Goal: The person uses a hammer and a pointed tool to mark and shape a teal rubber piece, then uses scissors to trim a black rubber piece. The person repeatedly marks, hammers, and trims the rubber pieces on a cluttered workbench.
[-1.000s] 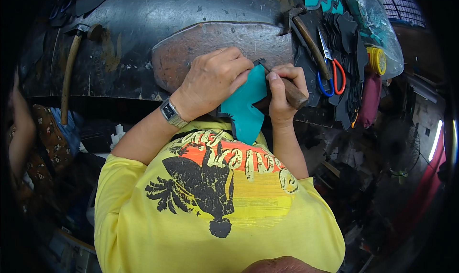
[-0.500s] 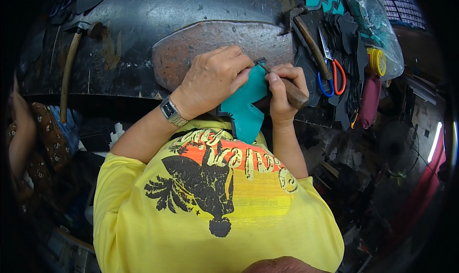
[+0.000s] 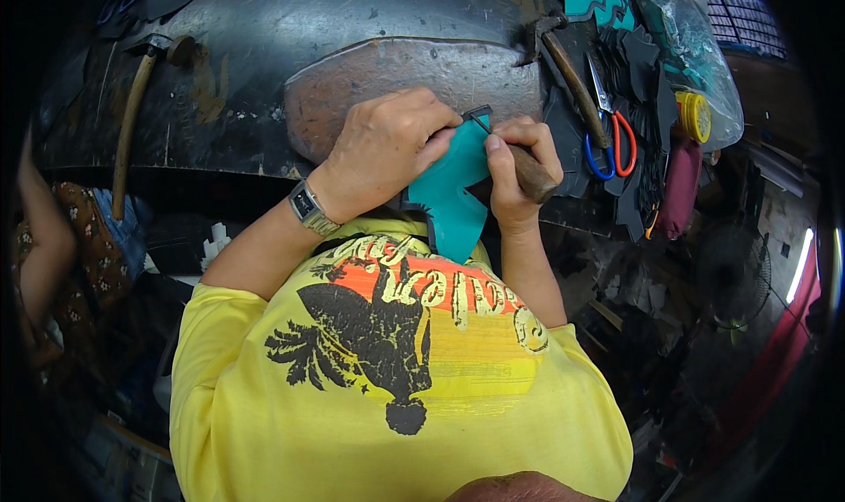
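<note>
A teal sheet piece [image 3: 453, 198] with dark edges lies over the front edge of a brown-grey slab [image 3: 475, 66] and hangs toward my yellow shirt. Its far end shows a black border, folded or raised. Closed at the left side of that end, my left hand [image 3: 387, 146] pinches the piece; the fingertips are partly hidden. My right hand [image 3: 524, 154] grips an awl-like tool with a wooden handle [image 3: 534, 181]. The tool's thin dark shaft points up and left, its tip at the black border near my left fingers.
One hammer [image 3: 134, 132] lies at the left, its handle past the table edge. On the right are another hammer [image 3: 574, 84], red-and-blue-handled scissors [image 3: 609, 141], stacked black pieces [image 3: 638, 75], a yellow round container [image 3: 695, 117] and a plastic bag [image 3: 682, 40]. Another person's arm [image 3: 44, 238] shows far left.
My left fingers have shifted slightly left, showing more of the black border. The tool and my right hand have moved slightly left, with the shaft's tip further along the border.
</note>
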